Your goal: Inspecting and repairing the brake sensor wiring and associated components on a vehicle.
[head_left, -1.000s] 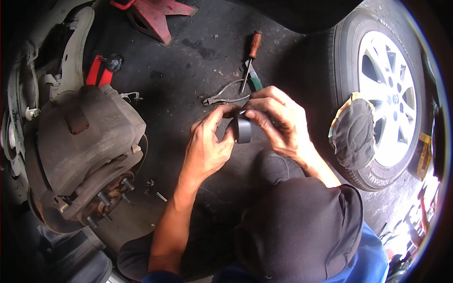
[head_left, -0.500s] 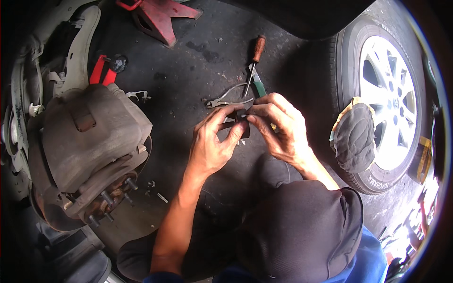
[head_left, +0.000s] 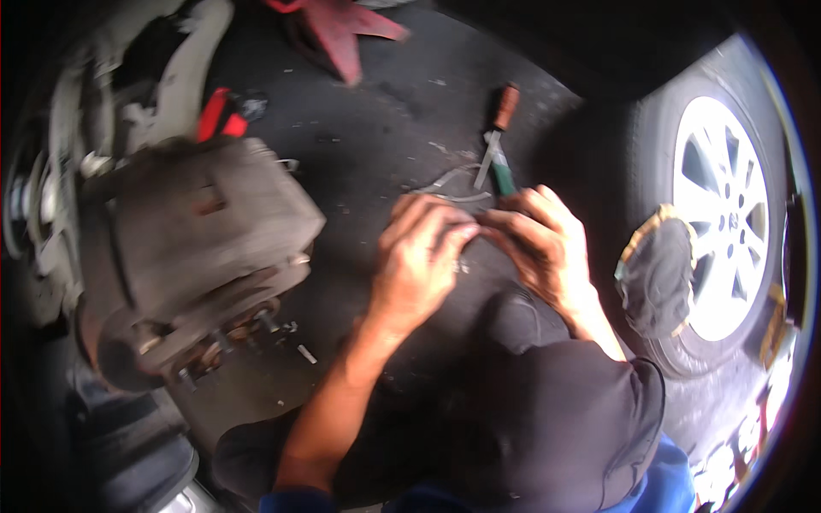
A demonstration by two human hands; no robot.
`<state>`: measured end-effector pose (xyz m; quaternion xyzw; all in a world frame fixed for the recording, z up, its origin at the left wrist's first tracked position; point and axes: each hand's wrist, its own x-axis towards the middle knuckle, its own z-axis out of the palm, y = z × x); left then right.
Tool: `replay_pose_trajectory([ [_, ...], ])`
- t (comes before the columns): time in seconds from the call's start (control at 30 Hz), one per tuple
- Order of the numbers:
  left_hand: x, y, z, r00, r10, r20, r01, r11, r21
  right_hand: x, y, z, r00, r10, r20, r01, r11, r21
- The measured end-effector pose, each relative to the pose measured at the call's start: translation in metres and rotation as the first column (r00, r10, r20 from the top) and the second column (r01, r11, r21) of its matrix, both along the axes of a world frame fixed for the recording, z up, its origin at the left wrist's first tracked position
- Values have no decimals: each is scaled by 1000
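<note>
Two hands | left hand (head_left: 419,256), right hand (head_left: 534,248) fingertips together | held item hidden, grip unclear

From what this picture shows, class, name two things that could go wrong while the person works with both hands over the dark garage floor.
1. The left hand and right hand meet fingertip to fingertip over a small part hidden between them; if it slips, it could be lost among the small metal bits scattered on the dark floor.
2. The wooden-handled tool and metal pliers lie right beside the hands and could be knocked.
</note>
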<state>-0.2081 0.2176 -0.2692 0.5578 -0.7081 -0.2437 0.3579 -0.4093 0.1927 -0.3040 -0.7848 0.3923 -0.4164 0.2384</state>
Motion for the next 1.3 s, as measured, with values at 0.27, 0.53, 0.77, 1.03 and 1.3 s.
replay_pose_trajectory([
  [0.27,-6,7,-11,946,131,-296,-36,951,306,-2,1,11,997,4,-81,-11,997,-78],
  [0.53,-2,4,-2,999,-33,-40,23,978,-209,5,2,15,999,-24,-23,24,999,31],
  [0.77,3,7,2,1000,-10,-20,8,993,-116,5,2,13,997,9,-75,-9,1000,6],
  [1.03,4,12,-3,956,8,-295,69,966,251,7,3,18,998,-27,53,22,995,93],
  [1.3,6,9,5,982,-50,-181,77,986,147,13,9,17,998,-38,56,37,999,14],
])
